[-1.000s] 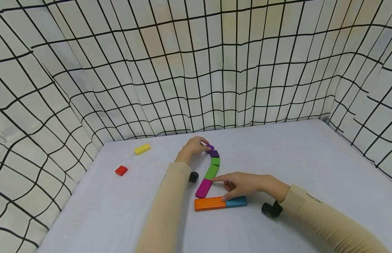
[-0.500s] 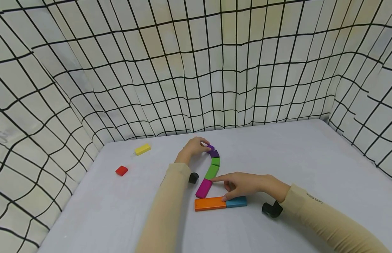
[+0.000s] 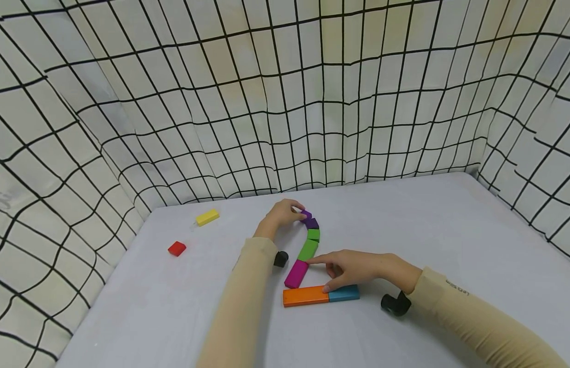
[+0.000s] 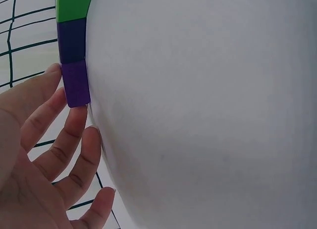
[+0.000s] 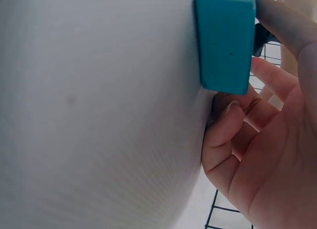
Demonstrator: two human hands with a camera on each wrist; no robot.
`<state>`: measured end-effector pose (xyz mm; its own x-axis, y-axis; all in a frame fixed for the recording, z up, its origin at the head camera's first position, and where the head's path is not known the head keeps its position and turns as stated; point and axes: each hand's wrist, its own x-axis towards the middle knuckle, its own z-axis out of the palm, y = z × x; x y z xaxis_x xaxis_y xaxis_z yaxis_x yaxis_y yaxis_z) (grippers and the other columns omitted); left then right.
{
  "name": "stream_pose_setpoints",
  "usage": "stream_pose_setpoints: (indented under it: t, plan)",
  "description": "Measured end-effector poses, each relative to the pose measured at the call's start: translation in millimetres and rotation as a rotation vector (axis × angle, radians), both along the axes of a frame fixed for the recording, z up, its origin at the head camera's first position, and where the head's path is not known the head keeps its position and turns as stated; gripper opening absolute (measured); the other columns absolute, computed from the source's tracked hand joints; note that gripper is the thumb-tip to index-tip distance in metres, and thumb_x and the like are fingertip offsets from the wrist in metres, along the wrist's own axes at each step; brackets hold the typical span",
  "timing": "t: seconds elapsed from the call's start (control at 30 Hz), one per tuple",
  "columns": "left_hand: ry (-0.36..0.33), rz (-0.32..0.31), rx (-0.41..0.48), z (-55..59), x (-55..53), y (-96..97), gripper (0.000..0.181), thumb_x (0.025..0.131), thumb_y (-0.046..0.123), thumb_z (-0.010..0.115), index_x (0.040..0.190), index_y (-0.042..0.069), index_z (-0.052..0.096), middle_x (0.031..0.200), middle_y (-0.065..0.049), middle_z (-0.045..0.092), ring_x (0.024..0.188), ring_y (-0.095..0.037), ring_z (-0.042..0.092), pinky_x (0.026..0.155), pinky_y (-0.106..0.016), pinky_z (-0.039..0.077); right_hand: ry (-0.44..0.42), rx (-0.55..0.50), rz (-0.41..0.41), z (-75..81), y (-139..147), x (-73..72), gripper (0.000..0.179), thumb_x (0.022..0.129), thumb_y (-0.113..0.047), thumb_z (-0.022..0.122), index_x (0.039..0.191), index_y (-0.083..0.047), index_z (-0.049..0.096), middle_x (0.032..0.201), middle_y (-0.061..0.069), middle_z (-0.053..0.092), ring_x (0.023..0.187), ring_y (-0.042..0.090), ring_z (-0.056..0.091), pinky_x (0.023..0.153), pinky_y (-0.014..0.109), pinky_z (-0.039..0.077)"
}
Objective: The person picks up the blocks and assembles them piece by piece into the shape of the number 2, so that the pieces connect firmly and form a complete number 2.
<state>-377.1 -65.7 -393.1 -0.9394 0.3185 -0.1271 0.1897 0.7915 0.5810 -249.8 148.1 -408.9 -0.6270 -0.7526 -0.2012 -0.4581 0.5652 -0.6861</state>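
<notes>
My left hand (image 3: 282, 214) is at the far end of a curved row of blocks. Its thumb and fingers hold the end purple block (image 4: 77, 84), the thumb at its side and a fingertip at its end. A dark purple block (image 3: 312, 224), a small green block (image 3: 314, 235), a longer green block (image 3: 308, 250) and a magenta block (image 3: 296, 274) continue the row. My right hand (image 3: 358, 268) reaches over with its index finger straight, touching the magenta block near the green one. Its thumb rests where an orange block (image 3: 305, 296) meets a blue block (image 3: 344, 294); other fingers curl underneath.
A yellow block (image 3: 207, 217) and a red block (image 3: 176, 249) lie apart at the left of the white table (image 3: 427, 225). Black netting (image 3: 312, 122) over pale walls surrounds the back and sides. Black wrist cameras (image 3: 395, 305) sit under both wrists.
</notes>
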Motion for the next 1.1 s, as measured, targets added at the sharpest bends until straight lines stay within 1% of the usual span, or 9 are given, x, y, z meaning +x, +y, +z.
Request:
stream_pose_setpoints:
  t: [0.2,0.33,0.53,0.63,0.83,0.97,1.1]
  plan:
    - [0.023,0.006,0.009,0.0,1.8,-2.7,0.034,0.099,0.021,0.07,0.13,0.007,0.068,0.124,-0.018,0.068,0.11,-0.03,0.065,0.094,-0.041,0.051,0.012,0.016,0.001,0.8,-1,1.1,0.07,0.093,-0.033,0.078,0.155,-0.021,0.048,0.079,-0.008,0.053,0.072,0.006,0.051,0.066,0.023,0.04]
    - [0.064,0.009,0.01,2.4,2.1,-7.2,0.035,0.099,0.022,0.069,0.131,0.007,0.067,0.121,-0.017,0.068,0.108,-0.029,0.064,0.093,-0.041,0.051,0.002,0.019,-0.005,1.6,-2,1.6,0.07,0.093,-0.033,0.078,0.155,-0.022,0.048,0.079,-0.007,0.053,0.073,0.007,0.051,0.066,0.023,0.041]
    - [0.147,-0.002,0.025,9.8,3.9,-15.1,0.032,0.1,0.019,0.066,0.129,0.006,0.068,0.116,-0.017,0.069,0.105,-0.03,0.064,0.091,-0.042,0.052,-0.017,0.032,-0.031,1.9,-2,0.7,0.069,0.093,-0.033,0.078,0.155,-0.023,0.048,0.082,-0.006,0.054,0.075,0.009,0.052,0.067,0.024,0.042]
    - [0.177,-0.005,0.029,11.9,5.8,-19.6,0.029,0.101,0.019,0.065,0.127,0.006,0.069,0.116,-0.016,0.069,0.106,-0.03,0.063,0.091,-0.042,0.052,-0.016,0.033,-0.031,2.1,-2,0.6,0.069,0.093,-0.033,0.078,0.155,-0.023,0.048,0.082,-0.006,0.054,0.075,0.009,0.053,0.067,0.024,0.042]
    - [0.213,-0.007,0.038,14.6,11.4,-31.8,0.027,0.102,0.018,0.064,0.126,0.007,0.069,0.118,-0.014,0.069,0.111,-0.03,0.061,0.092,-0.043,0.051,-0.019,0.03,-0.029,2.5,-2,1.6,0.068,0.093,-0.032,0.077,0.155,-0.022,0.048,0.082,-0.006,0.054,0.075,0.009,0.053,0.068,0.024,0.042]
    - [0.235,-0.022,0.038,17.1,15.7,-41.5,0.027,0.102,0.017,0.063,0.126,0.005,0.069,0.117,-0.014,0.069,0.107,-0.03,0.062,0.087,-0.043,0.052,-0.021,0.029,-0.024,2.3,-1,1.6,0.069,0.094,-0.032,0.077,0.155,-0.021,0.048,0.082,-0.006,0.054,0.075,0.008,0.053,0.068,0.024,0.042]
    - [0.247,-0.02,0.026,19.2,18.6,-52.3,0.027,0.103,0.017,0.063,0.125,0.006,0.07,0.115,-0.012,0.069,0.106,-0.029,0.063,0.086,-0.042,0.052,-0.024,0.022,-0.013,3.1,-1,1.3,0.069,0.094,-0.032,0.076,0.155,-0.02,0.047,0.083,-0.006,0.054,0.076,0.009,0.053,0.068,0.024,0.043]
